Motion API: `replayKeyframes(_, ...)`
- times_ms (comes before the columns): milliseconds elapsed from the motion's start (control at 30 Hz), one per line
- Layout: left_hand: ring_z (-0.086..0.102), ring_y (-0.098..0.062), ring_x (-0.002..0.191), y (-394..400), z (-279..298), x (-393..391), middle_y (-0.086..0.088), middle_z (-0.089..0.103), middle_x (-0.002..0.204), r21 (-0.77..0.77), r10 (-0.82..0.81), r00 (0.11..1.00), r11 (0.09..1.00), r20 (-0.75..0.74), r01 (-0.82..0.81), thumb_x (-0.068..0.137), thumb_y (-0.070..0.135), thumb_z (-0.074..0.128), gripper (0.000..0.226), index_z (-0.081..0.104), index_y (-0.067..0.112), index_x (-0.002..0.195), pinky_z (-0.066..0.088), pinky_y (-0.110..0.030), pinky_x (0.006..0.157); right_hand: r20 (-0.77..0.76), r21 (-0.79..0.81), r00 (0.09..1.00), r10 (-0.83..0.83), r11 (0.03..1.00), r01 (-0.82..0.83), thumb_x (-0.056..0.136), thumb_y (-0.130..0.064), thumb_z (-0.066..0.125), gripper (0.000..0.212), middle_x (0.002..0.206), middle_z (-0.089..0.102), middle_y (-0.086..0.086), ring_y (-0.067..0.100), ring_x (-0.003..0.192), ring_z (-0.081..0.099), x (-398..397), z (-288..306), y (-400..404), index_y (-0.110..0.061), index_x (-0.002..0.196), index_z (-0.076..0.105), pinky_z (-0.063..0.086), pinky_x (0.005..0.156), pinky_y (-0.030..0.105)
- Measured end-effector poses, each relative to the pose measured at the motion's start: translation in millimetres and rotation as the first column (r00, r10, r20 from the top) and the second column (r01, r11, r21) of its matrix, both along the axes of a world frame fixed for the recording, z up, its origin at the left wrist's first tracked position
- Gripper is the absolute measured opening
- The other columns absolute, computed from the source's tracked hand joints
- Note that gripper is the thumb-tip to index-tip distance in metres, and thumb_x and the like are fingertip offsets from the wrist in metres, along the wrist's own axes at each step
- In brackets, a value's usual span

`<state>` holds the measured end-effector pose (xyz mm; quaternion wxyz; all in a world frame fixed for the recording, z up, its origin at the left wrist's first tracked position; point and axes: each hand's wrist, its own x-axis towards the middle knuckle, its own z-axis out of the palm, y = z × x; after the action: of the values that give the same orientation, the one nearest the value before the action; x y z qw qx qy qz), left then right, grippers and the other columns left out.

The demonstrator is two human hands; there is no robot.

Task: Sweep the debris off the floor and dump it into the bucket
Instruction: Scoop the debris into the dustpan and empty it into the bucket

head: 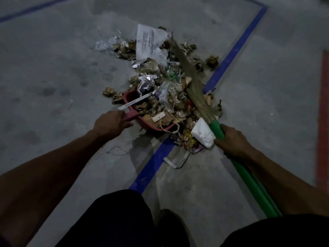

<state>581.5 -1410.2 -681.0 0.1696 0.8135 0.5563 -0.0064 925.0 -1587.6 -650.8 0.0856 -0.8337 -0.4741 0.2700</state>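
A pile of debris [160, 82], crumpled paper, plastic wrap and card scraps, lies on the grey concrete floor [53, 77]. A red dustpan [151, 126] sits at the pile's near edge, partly filled with scraps. My left hand [111, 124] grips its red handle. My right hand [233, 141] grips the green handle of a grass broom [188, 75], whose bristles lie across the right side of the pile. A white printed sheet [150, 41] rests at the far end. A white foam chunk [203, 134] lies beside my right hand. No bucket is in view.
A blue floor stripe [236, 49] runs diagonally under the pile toward my legs [115, 220]. A red stripe [323, 122] marks the right edge. A white paper strip [178, 162] and a thin string [114, 153] lie on the near floor.
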Motion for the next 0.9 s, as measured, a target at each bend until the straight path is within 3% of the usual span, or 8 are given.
replayKeyframes(100, 0.043, -0.021, 0.072, -3, 0, 14, -0.006, 0.046, 0.080, 0.004, 0.000, 1.000, 1.000, 0.002, 0.000, 0.091, 0.047, 0.059, 0.035, 0.046, 0.016, 0.081, 0.029, -0.030, 0.060, -0.003, 0.040, 1.000, 0.021, 0.999, -0.021, 0.087, -0.021, 0.061, 0.035, 0.095, 0.062, 0.007, 0.033, 0.076, 0.065, -4, 2, -8, -0.020, 0.120, 0.053, 0.053, 0.067, 0.036)
replayKeyframes(300, 0.042, -0.020, 0.070, -6, -1, 11, -0.005, 0.045, 0.079, 0.029, 0.034, 0.999, 0.999, -0.031, -0.033, 0.091, 0.047, 0.058, 0.036, 0.042, 0.017, 0.081, 0.030, -0.030, 0.059, 0.049, 0.143, 0.992, -0.114, 0.984, 0.106, 0.087, -0.027, 0.064, 0.032, 0.082, 0.065, 0.004, 0.021, 0.052, 0.065, 27, 18, -9, -0.023, 0.116, 0.052, 0.048, 0.045, 0.025)
replayKeyframes(467, 0.044, -0.021, 0.069, -2, 2, 3, -0.006, 0.046, 0.080, 0.009, 0.069, 0.996, 0.998, -0.056, -0.069, 0.090, 0.050, 0.059, 0.040, 0.044, 0.013, 0.086, 0.030, -0.030, 0.058, 0.029, -0.014, 0.965, -0.261, 0.965, 0.262, 0.087, -0.022, 0.066, 0.033, 0.080, 0.062, 0.008, 0.024, 0.056, 0.066, 54, 21, 18, -0.009, 0.116, 0.055, 0.046, 0.042, 0.023)
replayKeyframes(600, 0.044, -0.018, 0.069, 1, 1, 5, -0.005, 0.048, 0.084, -0.035, 0.034, 0.998, 0.999, -0.055, -0.036, 0.092, 0.047, 0.057, 0.032, 0.045, 0.018, 0.089, 0.030, -0.030, 0.058, 0.068, -0.124, 0.986, -0.149, 0.980, 0.157, 0.087, -0.015, 0.065, 0.034, 0.096, 0.065, 0.020, 0.034, 0.073, 0.069, 45, 11, 31, -0.003, 0.117, 0.057, 0.056, 0.062, 0.041)
replayKeyframes(800, 0.046, -0.021, 0.076, 8, -2, 14, -0.006, 0.048, 0.089, -0.028, 0.019, 0.998, 0.999, -0.053, -0.021, 0.092, 0.046, 0.057, 0.031, 0.050, 0.016, 0.097, 0.032, -0.030, 0.061, 0.049, -0.061, 0.998, -0.042, 0.997, 0.045, 0.090, -0.019, 0.062, 0.038, 0.110, 0.063, 0.019, 0.036, 0.091, 0.064, 21, -10, 21, -0.006, 0.124, 0.052, 0.054, 0.077, 0.042)
replayKeyframes(900, 0.047, -0.022, 0.078, 15, -4, 18, -0.006, 0.049, 0.091, -0.047, 0.017, 0.999, 0.999, -0.041, -0.018, 0.092, 0.046, 0.057, 0.032, 0.052, 0.016, 0.101, 0.034, -0.031, 0.063, 0.073, -0.050, 0.997, 0.003, 0.999, 0.001, 0.089, -0.019, 0.061, 0.032, 0.108, 0.064, 0.018, 0.034, 0.091, 0.064, 15, -13, 11, -0.010, 0.119, 0.053, 0.049, 0.074, 0.035)
